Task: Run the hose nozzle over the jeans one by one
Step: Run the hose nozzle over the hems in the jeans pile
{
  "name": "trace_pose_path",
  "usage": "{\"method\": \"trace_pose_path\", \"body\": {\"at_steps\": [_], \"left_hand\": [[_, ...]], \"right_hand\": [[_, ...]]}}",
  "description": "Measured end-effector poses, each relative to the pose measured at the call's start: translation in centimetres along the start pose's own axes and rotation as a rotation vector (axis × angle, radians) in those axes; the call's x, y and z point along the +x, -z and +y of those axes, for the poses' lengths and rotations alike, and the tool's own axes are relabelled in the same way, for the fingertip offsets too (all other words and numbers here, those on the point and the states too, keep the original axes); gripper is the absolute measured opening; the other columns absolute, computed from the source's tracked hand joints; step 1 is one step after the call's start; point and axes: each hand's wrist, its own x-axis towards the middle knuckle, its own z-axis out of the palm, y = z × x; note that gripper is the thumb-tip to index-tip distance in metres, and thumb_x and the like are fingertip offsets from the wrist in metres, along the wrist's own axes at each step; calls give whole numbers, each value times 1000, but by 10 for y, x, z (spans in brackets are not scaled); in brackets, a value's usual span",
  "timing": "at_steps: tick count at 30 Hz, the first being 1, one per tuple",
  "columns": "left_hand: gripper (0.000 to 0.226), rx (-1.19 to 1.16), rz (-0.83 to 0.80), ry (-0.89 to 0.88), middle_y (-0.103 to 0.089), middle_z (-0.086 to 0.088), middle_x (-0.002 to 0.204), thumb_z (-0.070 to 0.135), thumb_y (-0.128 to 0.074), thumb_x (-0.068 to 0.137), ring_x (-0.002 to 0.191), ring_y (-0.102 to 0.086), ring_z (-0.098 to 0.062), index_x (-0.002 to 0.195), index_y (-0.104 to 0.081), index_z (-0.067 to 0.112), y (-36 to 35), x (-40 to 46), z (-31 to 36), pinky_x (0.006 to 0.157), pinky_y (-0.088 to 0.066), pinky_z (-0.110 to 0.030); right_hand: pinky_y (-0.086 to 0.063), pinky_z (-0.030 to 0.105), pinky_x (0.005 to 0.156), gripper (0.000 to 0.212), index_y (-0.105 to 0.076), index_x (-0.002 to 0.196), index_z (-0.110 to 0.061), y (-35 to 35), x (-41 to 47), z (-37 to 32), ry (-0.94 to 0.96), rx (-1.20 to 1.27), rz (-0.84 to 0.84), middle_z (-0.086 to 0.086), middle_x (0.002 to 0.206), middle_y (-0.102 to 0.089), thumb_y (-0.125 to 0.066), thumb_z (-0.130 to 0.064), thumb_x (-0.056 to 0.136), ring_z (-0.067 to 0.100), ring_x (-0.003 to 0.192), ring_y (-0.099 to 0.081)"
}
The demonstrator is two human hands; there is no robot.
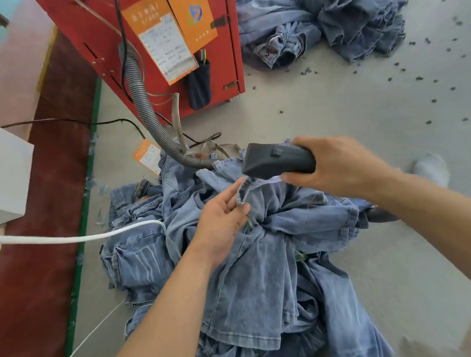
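A person's right hand (336, 165) grips the dark hose nozzle (276, 160), holding it just above a raised hem of denim at the centre of the scene. The left hand (223, 221) pinches that frayed hem between thumb and fingers, lifting it toward the nozzle's wide mouth. The fabric belongs to a heap of blue jeans (262, 260) spread across the grey concrete floor (335, 101), near the person and between both forearms. A grey ribbed hose (142, 101) runs down from the red machine cabinet (216, 76) at the far left and disappears behind the heap, near the nozzle. Orange paper tags (168, 35) hang on the cabinet's front, and another orange tag (147, 156) lies on the floor beside the heap. A white cable (65, 239) crosses from the left edge onto the denim. A second pile of jeans (320, 19) sits at the far right, well apart, with small dark scraps (417, 79) scattered over the floor around it.
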Motion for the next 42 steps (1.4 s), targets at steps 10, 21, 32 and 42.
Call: {"method": "trace_pose_path", "body": {"at_steps": [10,21,32,42], "left_hand": [[46,-104,-40,62,-59,-14,112,-11,-58,95,104,-34,-29,120,-76,24,0,-4,1,95,-29,-46],[55,-73,-57,81,-73,-11,123,-17,-50,97,109,-70,-18,145,-55,8,10,-11,4,93,-55,-28],[57,-300,153,143,-64,-28,121,-17,-37,85,102,-62,-39,130,-61,7,26,-3,13,83,-57,-43],[10,730,108,87,-72,23,89,29,-75,92,87,-64,3,101,-77,35,9,26,8,74,-50,-23]], "right_hand": [[-52,30,61,29,-57,108,-43,-2,1,-11,19,-17,-60,-16,83,-66,-68,-60,88,3,69,-62],[-55,34,64,36,-52,114,-45,-23,-6,-8,47,-96,-153,-19,85,-64,-66,-66,87,7,72,-63],[-53,30,66,23,-62,101,-40,10,-8,84,-194,-111,-274,-17,80,-69,-78,-49,87,7,72,-65],[-60,40,65,32,-57,111,-41,-31,11,32,-112,-117,-99,-14,82,-67,-68,-62,90,9,67,-63]]}}
